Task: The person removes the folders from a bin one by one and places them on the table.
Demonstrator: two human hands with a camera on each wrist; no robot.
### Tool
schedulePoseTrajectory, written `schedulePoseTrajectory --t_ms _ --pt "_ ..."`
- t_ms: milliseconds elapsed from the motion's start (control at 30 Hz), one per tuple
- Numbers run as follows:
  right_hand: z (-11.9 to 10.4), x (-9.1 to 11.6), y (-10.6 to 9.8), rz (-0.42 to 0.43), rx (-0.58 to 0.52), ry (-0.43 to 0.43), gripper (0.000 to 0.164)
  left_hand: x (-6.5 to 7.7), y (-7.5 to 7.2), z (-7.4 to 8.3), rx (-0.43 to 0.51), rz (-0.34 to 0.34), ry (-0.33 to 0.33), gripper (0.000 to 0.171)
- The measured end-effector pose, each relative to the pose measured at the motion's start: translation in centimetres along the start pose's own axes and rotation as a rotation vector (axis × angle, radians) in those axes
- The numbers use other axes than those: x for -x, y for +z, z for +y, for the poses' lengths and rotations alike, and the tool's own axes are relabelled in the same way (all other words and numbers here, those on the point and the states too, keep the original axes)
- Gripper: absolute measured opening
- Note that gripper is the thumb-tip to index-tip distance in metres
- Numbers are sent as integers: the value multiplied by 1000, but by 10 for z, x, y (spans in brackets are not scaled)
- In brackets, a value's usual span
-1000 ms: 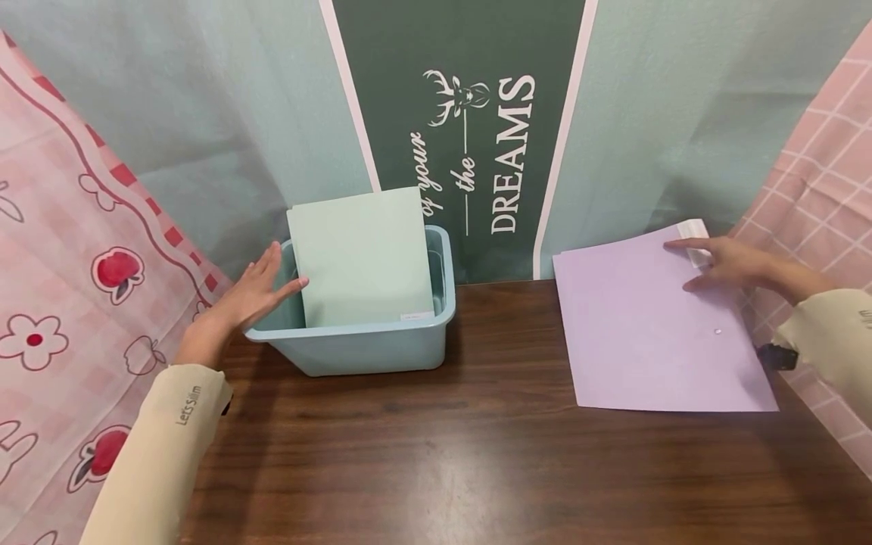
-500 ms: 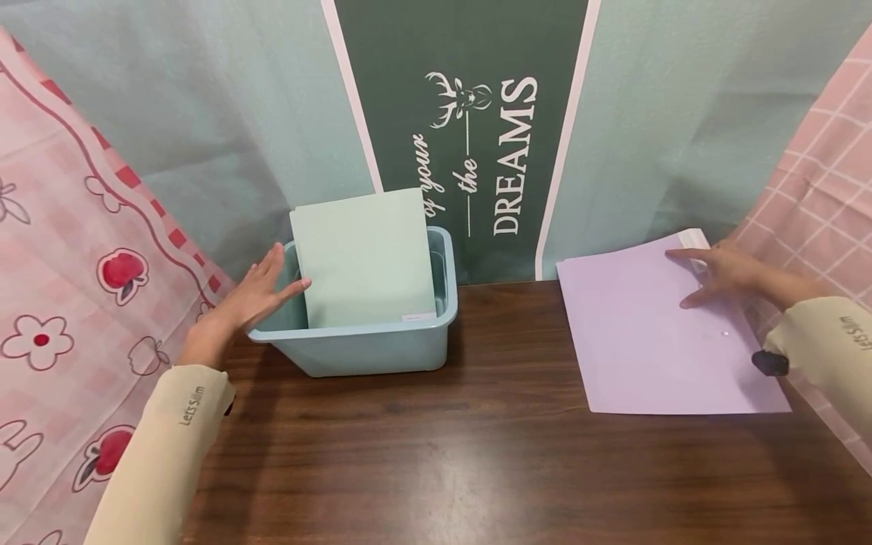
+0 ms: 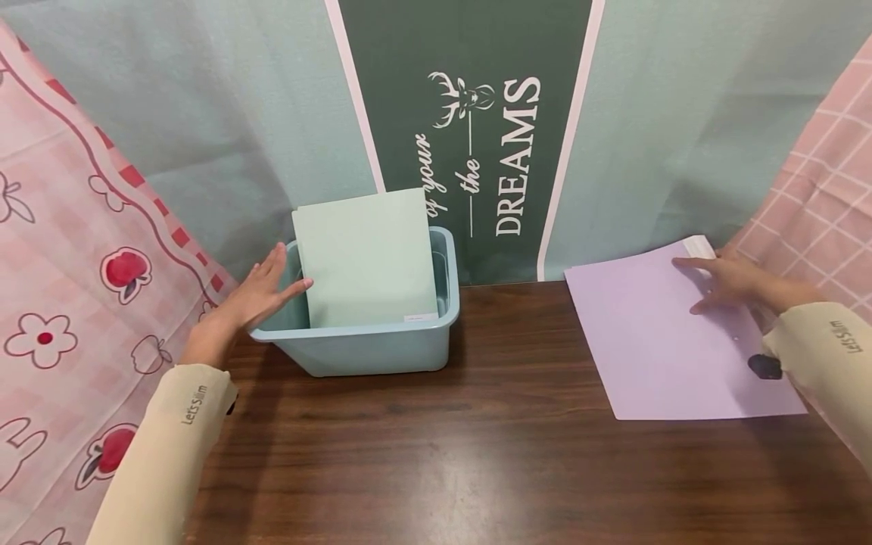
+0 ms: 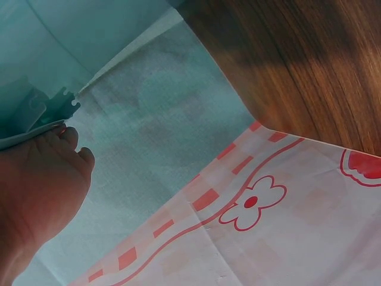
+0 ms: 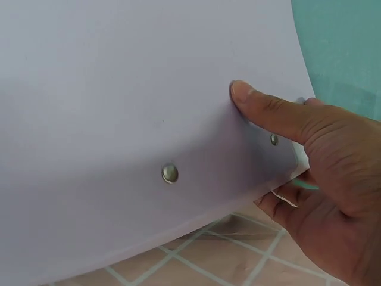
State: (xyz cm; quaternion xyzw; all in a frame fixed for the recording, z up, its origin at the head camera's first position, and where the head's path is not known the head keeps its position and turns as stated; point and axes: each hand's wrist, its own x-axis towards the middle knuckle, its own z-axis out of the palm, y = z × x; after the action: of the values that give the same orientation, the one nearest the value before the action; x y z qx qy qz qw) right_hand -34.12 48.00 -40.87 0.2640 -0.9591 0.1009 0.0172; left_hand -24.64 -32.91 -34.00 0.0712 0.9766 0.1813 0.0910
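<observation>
A light blue plastic bin stands left of centre on the table, with pale green folders leaning upright inside it. At its left end is my left hand, fingers extended along the rim and thumb reaching over it to the folders' left edge. To the right, my right hand pinches a lilac folder near its far right corner, beside a white strip. In the right wrist view the thumb lies on the folder's face and the fingers pass behind it. Round metal rivets dot its edge.
A brown wooden table stretches across the front. Behind it hangs a grey-green cloth with a dark printed panel. Pink patterned cloth closes off the left, and pink checked cloth the right.
The lilac folder has turned slightly, its near edge swinging to the right, with my right hand still holding it. My left hand, the bin and the green folders keep their places.
</observation>
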Motion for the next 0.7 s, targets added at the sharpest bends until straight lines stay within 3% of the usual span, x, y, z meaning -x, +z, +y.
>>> schedulePoseTrajectory --t_ms 67,133,267,367,700 --pt "5 1 2 -18 21 12 103 0 0 0 3 -1 -3 103" --pt "9 3 3 -36 31 21 105 0 0 1 1 1 -4 103" --pt "20 8 7 2 28 -28 114 1 0 2 -8 5 -4 103" --pt "25 10 8 10 39 -66 104 1 -1 2 -9 6 -5 103" --pt "30 12 5 -111 84 52 99 0 1 2 -16 9 -3 103"
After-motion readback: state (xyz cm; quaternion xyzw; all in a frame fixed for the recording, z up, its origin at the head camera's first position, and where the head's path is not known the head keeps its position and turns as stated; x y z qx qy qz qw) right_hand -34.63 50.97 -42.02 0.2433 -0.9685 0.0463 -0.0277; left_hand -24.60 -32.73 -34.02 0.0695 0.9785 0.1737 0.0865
